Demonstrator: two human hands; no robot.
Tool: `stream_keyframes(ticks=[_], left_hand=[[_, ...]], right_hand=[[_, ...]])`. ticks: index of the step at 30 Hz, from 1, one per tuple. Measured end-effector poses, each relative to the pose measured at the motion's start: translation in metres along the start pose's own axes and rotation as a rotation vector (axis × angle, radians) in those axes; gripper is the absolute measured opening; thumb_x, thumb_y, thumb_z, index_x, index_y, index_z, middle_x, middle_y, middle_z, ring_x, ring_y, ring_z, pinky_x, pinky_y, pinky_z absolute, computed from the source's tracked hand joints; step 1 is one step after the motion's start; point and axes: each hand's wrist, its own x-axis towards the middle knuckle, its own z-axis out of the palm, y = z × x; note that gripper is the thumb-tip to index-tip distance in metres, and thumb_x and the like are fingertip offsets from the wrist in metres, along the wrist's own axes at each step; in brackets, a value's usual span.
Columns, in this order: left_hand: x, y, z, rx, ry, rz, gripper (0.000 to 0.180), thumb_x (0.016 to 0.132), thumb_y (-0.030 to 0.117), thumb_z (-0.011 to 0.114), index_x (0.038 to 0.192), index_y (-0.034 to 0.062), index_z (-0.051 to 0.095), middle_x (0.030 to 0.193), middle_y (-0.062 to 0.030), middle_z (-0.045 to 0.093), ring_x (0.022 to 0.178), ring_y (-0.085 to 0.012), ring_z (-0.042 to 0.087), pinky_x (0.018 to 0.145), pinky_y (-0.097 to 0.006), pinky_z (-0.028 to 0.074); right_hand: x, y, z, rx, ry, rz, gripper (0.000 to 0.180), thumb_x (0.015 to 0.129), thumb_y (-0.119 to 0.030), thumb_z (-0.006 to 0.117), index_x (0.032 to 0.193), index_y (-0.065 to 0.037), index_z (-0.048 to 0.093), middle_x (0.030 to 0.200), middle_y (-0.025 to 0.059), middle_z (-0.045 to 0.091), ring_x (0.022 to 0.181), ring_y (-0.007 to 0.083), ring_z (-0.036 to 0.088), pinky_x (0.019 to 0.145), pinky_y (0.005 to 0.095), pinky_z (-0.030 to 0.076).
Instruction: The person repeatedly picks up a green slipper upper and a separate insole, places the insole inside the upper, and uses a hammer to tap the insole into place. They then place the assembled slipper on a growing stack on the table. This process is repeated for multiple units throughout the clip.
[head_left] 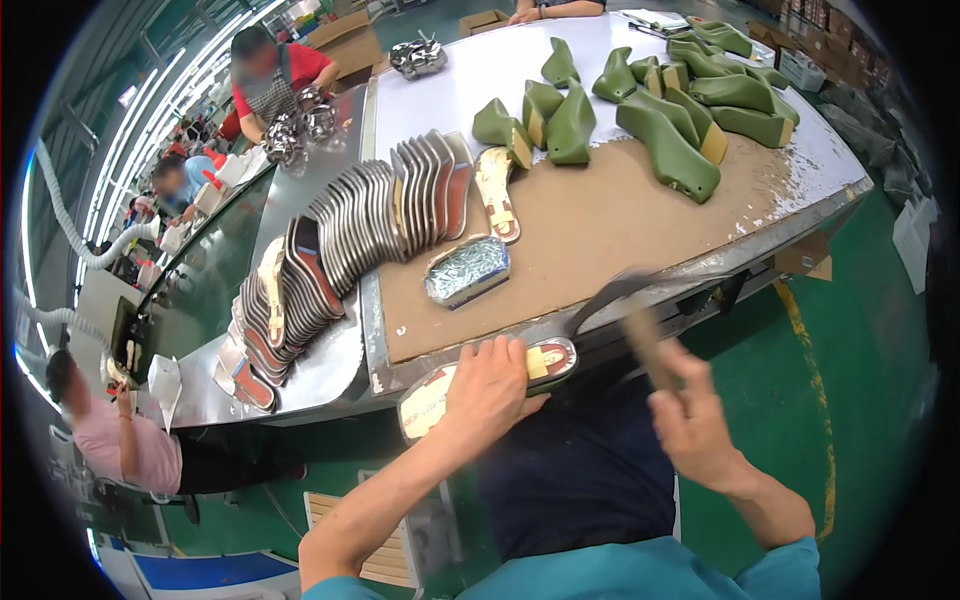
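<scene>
My left hand (490, 390) is wrapped over a shoe insole (424, 408) at the near table edge. The insole has cream and reddish-brown patches, and a green edge beneath its right end looks like a shoe last. In my right hand (695, 425) is a hammer (648, 345) with a light wooden handle, smeared by motion. Its dark curved head (605, 298) hangs just right of the insole's end, apart from it. A small box of nails (468, 270) sits on the brown board beyond my left hand.
Stacked grey insoles (355, 215) curve along the left side, with a loose cream insole piece (496, 195) beside them. Several green shoe lasts (665, 150) lie at the far right of the table. Shiny metal parts (418, 58) sit behind. Co-workers stand at the left and far side.
</scene>
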Motion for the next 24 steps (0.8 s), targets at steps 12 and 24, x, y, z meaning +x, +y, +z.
stream_keyframes(ticks=[12, 24], left_hand=[[-0.002, -0.002, 0.001, -0.028, 0.010, -0.027, 0.055, 0.067, 0.038, 0.078, 0.096, -0.0002, 0.051, 0.089, -0.0133, 0.057, 0.087, -0.0290, 0.057, 0.077, -0.040, 0.042], [-0.003, 0.001, 0.000, -0.039, 0.008, -0.053, 0.056, 0.065, 0.036, 0.080, 0.098, -0.0003, 0.053, 0.088, -0.0126, 0.057, 0.088, -0.0289, 0.058, 0.078, -0.040, 0.043]], right_hand=[[0.013, -0.028, -0.013, -0.171, -0.149, 0.045, 0.050, 0.092, -0.005, 0.055, 0.138, -0.004, 0.035, 0.123, 0.0242, 0.057, 0.106, 0.0380, 0.061, 0.084, 0.0353, 0.051], [0.018, -0.011, -0.015, -0.262, 0.096, -0.398, 0.051, 0.089, 0.000, 0.059, 0.136, -0.004, 0.039, 0.123, 0.0234, 0.058, 0.086, 0.0340, 0.068, 0.073, 0.0342, 0.053]])
